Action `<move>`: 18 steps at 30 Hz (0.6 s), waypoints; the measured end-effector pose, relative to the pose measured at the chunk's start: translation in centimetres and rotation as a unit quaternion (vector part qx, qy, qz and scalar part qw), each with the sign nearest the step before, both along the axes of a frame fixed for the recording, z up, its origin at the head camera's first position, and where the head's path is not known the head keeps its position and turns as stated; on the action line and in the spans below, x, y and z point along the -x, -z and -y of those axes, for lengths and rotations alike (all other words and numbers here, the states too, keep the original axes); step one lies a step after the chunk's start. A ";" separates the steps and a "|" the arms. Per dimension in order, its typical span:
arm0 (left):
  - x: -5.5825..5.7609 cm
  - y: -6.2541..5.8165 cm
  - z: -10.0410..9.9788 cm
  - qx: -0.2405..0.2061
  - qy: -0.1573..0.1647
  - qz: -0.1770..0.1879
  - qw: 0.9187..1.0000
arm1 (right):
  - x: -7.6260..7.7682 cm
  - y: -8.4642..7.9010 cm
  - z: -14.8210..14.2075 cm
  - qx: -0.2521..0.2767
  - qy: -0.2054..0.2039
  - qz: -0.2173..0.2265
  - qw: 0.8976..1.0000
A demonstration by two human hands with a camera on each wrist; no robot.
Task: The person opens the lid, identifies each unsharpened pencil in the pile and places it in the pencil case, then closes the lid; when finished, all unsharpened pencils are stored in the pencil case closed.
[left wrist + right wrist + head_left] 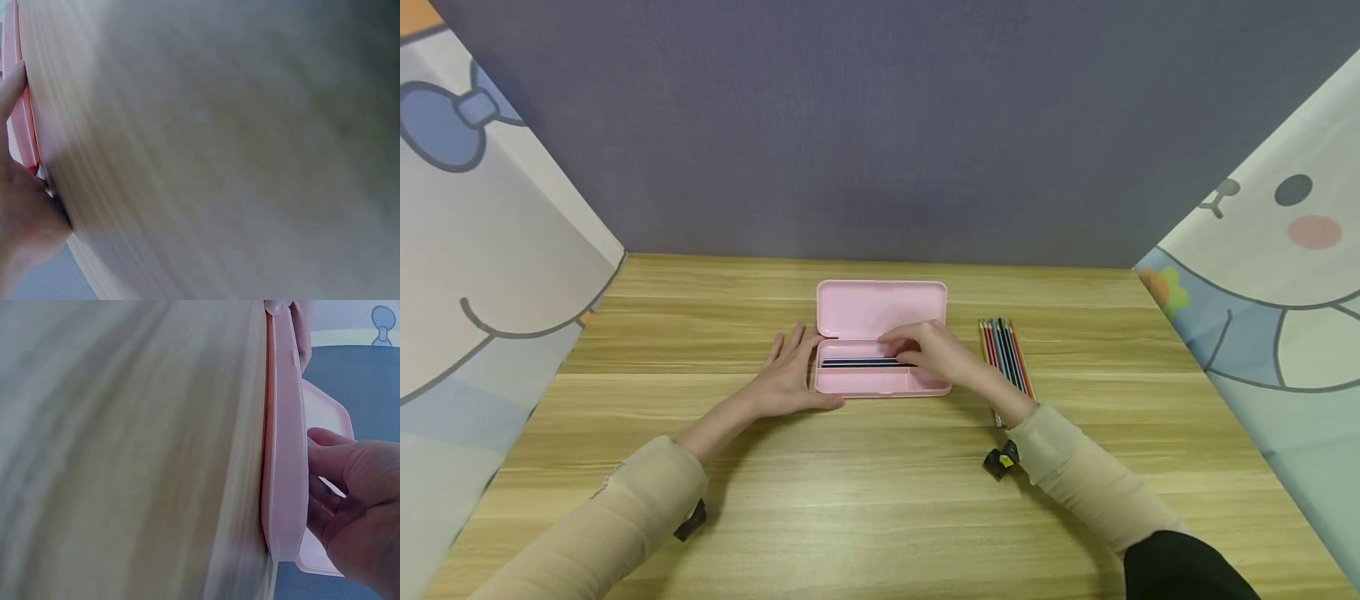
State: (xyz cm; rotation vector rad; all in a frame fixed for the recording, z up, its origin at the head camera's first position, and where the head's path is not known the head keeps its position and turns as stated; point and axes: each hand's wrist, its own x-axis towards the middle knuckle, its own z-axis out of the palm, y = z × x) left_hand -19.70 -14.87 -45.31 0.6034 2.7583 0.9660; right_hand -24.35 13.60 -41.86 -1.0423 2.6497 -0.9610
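A pink pencil case lies on the table with its lid folded back. Dark pencils lie lengthwise in its rear compartment. My left hand spreads at the case's left end, fingers fairly straight, the thumb along the front edge. In the left wrist view that thumb rests against the pink side. My right hand reaches into the case from the right, fingers bent, thumb close over the pencils. In the right wrist view the case wall hides its fingertips, so I cannot tell whether they pinch a pencil.
Several colored pencils lie side by side on the wooden table, right of the case and partly under my right forearm. A grey panel rises behind the table. Cartoon-printed sheets flank both sides.
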 end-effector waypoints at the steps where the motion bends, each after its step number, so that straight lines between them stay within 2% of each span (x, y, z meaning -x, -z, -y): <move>1: 0.0 0.0 0.0 -0.001 0.000 -0.001 1.000 | 0.0 0.0 0.0 -0.001 0.001 0.002 1.000; 7: 0.0 0.1 0.0 -0.004 0.001 -0.002 1.000 | -0.2 0.0 -0.2 -0.004 0.002 0.011 1.000; 11: 0.3 0.7 0.1 -0.003 0.000 -0.002 1.000 | -0.3 -0.1 -0.3 -0.003 0.005 0.018 1.000; 18: 0.5 1.3 0.4 -0.006 -0.001 -0.003 1.000 | -0.5 -0.3 -0.8 0.025 0.010 0.039 0.999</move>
